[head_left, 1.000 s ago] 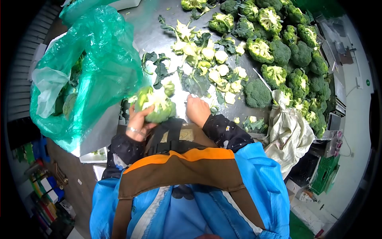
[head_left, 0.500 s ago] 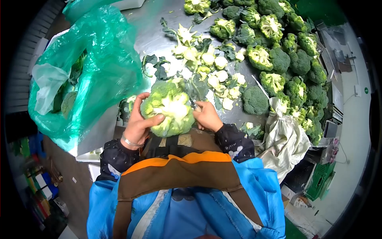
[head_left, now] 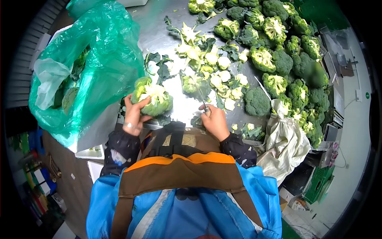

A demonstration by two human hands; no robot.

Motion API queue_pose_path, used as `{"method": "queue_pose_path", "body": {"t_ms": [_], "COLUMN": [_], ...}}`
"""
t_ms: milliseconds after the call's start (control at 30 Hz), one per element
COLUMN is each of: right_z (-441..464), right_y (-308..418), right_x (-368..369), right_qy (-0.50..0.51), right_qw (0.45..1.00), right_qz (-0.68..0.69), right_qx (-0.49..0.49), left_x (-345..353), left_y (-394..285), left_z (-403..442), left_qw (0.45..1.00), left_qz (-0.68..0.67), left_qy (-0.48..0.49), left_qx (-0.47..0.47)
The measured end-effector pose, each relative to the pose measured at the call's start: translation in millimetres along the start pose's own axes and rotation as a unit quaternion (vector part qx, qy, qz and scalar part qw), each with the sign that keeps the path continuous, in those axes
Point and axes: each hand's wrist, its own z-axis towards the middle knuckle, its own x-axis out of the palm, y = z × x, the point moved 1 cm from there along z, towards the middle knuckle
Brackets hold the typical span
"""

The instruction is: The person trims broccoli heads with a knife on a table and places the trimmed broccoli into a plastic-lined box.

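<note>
My left hand [head_left: 135, 111] grips a broccoli head [head_left: 159, 102], its pale cut underside turned up toward me. The fingers wrap its left side, and the thumb lies across the stem end. In my right hand [head_left: 215, 121] is a knife [head_left: 204, 104], its thin blade slanting up and away over the metal table. A broccoli piece [head_left: 191, 83] lies just left of the blade. Beyond both hands spreads a pile of cut stem pieces and leaves [head_left: 211, 59].
A large heap of broccoli heads [head_left: 282, 61] covers the table's right side. An open green plastic bag [head_left: 107, 67] with broccoli inside stands at the left. A crumpled whitish sack [head_left: 284, 139] hangs over the near right edge. The metal table [head_left: 153, 34] shows bare at the back.
My left hand has moved left with the broccoli head, away from the knife. My right hand has shifted slightly right and nearer, and a broccoli piece now shows beside the blade.
</note>
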Motion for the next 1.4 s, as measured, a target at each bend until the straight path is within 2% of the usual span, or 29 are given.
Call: {"method": "queue_pose_path", "body": {"t_ms": [100, 167, 200, 233, 267, 367, 400, 433, 500, 567, 600, 633, 667, 700, 733, 767, 800, 833, 867, 900, 1000, 1033, 1100, 1167, 1233, 1300, 1333, 1367, 1400], "right_z": [0, -8, -11, -13, -12, 0, 9, 7, 1, -3, -1, 1, 4, 7, 10, 9, 7, 10, 12, 16, 28, 38, 55, 72, 88, 92, 92, 92, 99], "right_y": [10, 44, 58, 65, 58, 45, 13, 9, 11, 23, 21, 8, -4, -18, -31, -30, -30, -34, -27, -67, -66, -79, -110, -81, -74, -76, -81, -91, -117], "right_x": [11, 9, 6, 4, 5, -9, 1, -5, -18, -33, -44, -62, -80, -116, -152, -189, -227, -266, -297, -349, -390, -398, -401, -338, -280, -231, -215, -205, -204], "right_qy": [0.067, 0.084, 0.095, 0.099, 0.095, 0.063, 0.047, 0.095, 0.145, 0.061, 0.005, -0.039, -0.083, -0.068, -0.052, -0.060, -0.072, -0.171, -0.162, -0.209, -0.334, -0.410, -0.373, -0.393, -0.391, -0.354, -0.325, -0.294, -0.251], "right_qw": [0.996, 0.990, 0.983, 0.975, 0.977, 0.982, 0.974, 0.947, 0.849, 0.707, 0.661, 0.653, 0.645, 0.643, 0.638, 0.685, 0.727, 0.735, 0.733, 0.747, 0.732, 0.693, 0.707, 0.802, 0.822, 0.820, 0.817, 0.812, 0.779], "right_qz": [-0.054, 0.001, 0.011, 0.022, 0.019, 0.170, 0.209, 0.305, 0.500, 0.693, 0.740, 0.749, 0.755, 0.762, 0.768, 0.724, 0.678, 0.652, 0.656, 0.623, 0.578, 0.579, 0.588, 0.429, 0.407, 0.448, 0.476, 0.504, 0.573], "right_qx": [-0.029, -0.115, -0.158, -0.200, -0.189, 0.043, -0.080, -0.021, 0.087, 0.130, 0.125, 0.107, 0.088, 0.042, -0.005, -0.043, -0.081, -0.074, -0.081, -0.102, -0.133, -0.128, -0.123, -0.138, -0.079, -0.042, -0.017, 0.011, 0.049], "left_x": [3, 17, 26, 29, 27, 18, 22, 29, 47, 71, 75, 82, 82, 76, 69, 64, 59, 53, 47, 42, 34, 37, 43, 49, 49, 47, 50, 54, 62], "left_y": [-1, 8, 11, 16, 15, 8, 0, -5, -3, -35, -42, -53, -47, -32, -23, -14, -3, 6, 13, 19, 39, 41, 46, 48, 58, 68, 63, 54, 34], "left_z": [-16, -5, 10, 12, 10, -14, -26, -35, -40, -53, -37, -24, 4, 31, 39, 42, 37, 36, 35, 36, 43, 41, 37, 33, 41, 56, 59, 58, 53], "left_qw": [0.988, 0.989, 0.985, 0.991, 0.997, 0.998, 0.996, 0.993, 0.956, 0.919, 0.903, 0.907, 0.934, 0.944, 0.885, 0.772, 0.748, 0.720, 0.686, 0.649, 0.604, 0.605, 0.605, 0.618, 0.634, 0.770, 0.917, 0.974, 0.954], "left_qz": [-0.058, -0.006, 0.046, 0.086, 0.045, -0.021, -0.027, -0.033, -0.010, 0.036, 0.014, -0.019, 0.057, 0.133, 0.308, 0.464, 0.508, 0.555, 0.607, 0.658, 0.701, 0.694, 0.680, 0.663, 0.650, 0.509, 0.291, 0.046, -0.123], "left_qy": [0.118, 0.079, 0.012, -0.050, -0.033, 0.052, 0.083, 0.114, 0.275, 0.384, 0.427, 0.421, 0.341, 0.255, 0.174, 0.083, 0.067, 0.081, 0.090, 0.098, 0.128, 0.130, 0.134, 0.146, 0.158, 0.169, 0.207, 0.223, 0.265], "left_qx": [0.087, 0.127, 0.168, 0.088, 0.057, -0.015, -0.015, -0.015, 0.102, 0.082, 0.051, 0.008, 0.087, 0.163, 0.304, 0.428, 0.422, 0.409, 0.391, 0.369, 0.357, 0.369, 0.391, 0.397, 0.388, 0.346, 0.180, -0.006, -0.071]}}
